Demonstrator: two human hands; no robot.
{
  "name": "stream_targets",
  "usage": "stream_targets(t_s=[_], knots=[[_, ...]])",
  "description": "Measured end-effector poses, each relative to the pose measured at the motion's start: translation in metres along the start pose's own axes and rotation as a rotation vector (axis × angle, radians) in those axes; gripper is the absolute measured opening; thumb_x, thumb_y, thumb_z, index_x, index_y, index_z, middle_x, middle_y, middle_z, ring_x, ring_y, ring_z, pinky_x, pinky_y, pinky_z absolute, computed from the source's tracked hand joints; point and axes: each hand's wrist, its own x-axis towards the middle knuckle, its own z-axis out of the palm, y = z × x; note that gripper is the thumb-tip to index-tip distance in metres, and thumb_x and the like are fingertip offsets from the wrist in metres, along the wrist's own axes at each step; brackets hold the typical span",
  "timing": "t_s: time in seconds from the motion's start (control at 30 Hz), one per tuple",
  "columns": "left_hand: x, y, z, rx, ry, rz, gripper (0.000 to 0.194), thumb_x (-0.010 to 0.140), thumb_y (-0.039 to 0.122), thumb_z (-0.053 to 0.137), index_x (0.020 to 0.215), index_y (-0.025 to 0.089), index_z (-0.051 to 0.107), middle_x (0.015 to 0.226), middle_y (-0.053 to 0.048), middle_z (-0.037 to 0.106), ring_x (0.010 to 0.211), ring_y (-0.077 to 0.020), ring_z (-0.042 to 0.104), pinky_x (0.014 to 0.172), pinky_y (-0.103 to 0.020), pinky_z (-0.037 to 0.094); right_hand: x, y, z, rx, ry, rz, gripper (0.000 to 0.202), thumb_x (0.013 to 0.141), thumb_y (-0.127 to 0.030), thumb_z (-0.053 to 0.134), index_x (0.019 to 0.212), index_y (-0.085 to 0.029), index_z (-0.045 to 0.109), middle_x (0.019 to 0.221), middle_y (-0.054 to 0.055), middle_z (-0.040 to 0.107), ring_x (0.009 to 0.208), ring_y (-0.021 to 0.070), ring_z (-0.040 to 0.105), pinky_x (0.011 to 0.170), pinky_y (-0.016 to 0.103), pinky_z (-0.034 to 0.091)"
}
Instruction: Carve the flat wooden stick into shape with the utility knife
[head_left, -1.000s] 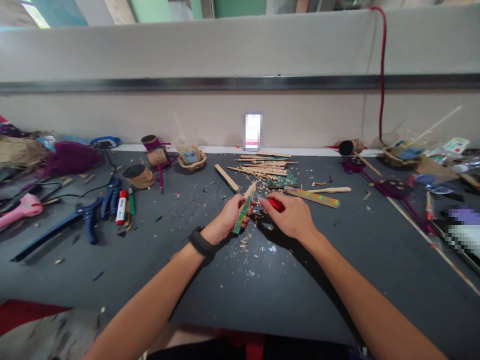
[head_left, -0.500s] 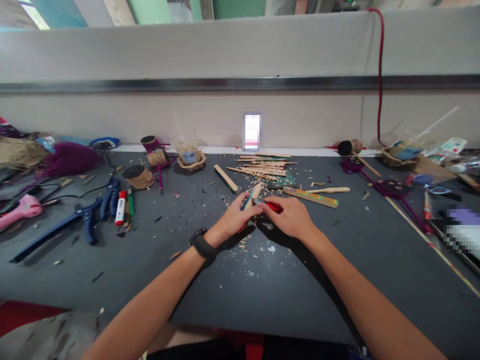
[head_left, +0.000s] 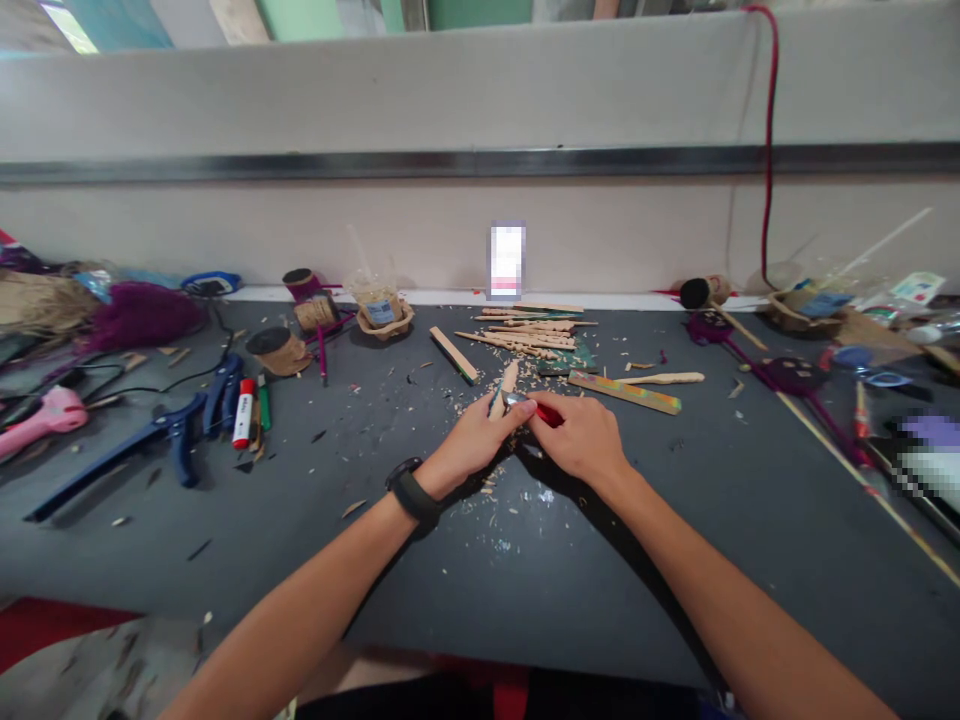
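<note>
Fingers of the left hand (head_left: 474, 438) are curled round a wooden strip (head_left: 509, 377), hiding its lower end, above the counter (head_left: 465, 590); those of the right hand (head_left: 581, 435) grip a partly covered red-handled knife (head_left: 550, 413). Whether its blade meets the strip is unclear.

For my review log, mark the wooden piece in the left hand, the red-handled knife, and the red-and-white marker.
Wooden piece (head_left: 509, 378): head view, on its pale upper end.
Red-handled knife (head_left: 550, 414): head view, on the handle.
Red-and-white marker (head_left: 244, 413): head view, mid-barrel.
</note>
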Motion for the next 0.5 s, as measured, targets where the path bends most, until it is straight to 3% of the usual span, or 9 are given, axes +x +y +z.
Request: stream_targets(t_s=[0.13, 0.27, 0.5], knots=[[-0.003, -0.001, 0.004, 0.039, 0.057, -0.026, 0.042, 0.094, 0.058, 0.071, 0.092, 0.017, 0.067, 0.066, 0.003, 0.051, 0.063, -0.0115, 0.040, 0.058, -0.025, 0.032, 0.001, -0.002, 0.001, -0.041, 0.055, 0.042, 0.041, 0.101, -0.054, 0.053, 0.123, -0.035, 0.083, 0.106, 0.005, 0.085, 0.094, 0.0300, 0.078, 0.072, 0.036, 0.052], [-0.004, -0.003, 0.011, 0.018, 0.090, -0.016, 0.049, 0.095, 0.064, 0.066, 0.106, 0.017, 0.070, 0.063, 0.005, 0.051, 0.059, -0.0117, 0.041, 0.056, -0.025, 0.031, 0.004, 0.002, 0.000, -0.040, 0.135, 0.086, 0.049, 0.102, -0.062, 0.052, 0.124, -0.031, 0.083, 0.103, 0.009, 0.085, 0.094, 0.0318, 0.078, 0.073, 0.038, 0.054], [-0.003, 0.002, 0.006, -0.092, -0.019, -0.082, 0.050, 0.083, 0.065, 0.081, 0.091, 0.021, 0.058, 0.054, 0.010, 0.043, 0.043, -0.0062, 0.031, 0.043, -0.025, 0.022, 0.004, 0.010, -0.001, 0.109, -0.017, -0.066, 0.036, 0.101, -0.051, 0.056, 0.117, -0.036, 0.084, 0.106, 0.002, 0.086, 0.094, 0.0271, 0.078, 0.072, 0.033, 0.051]])
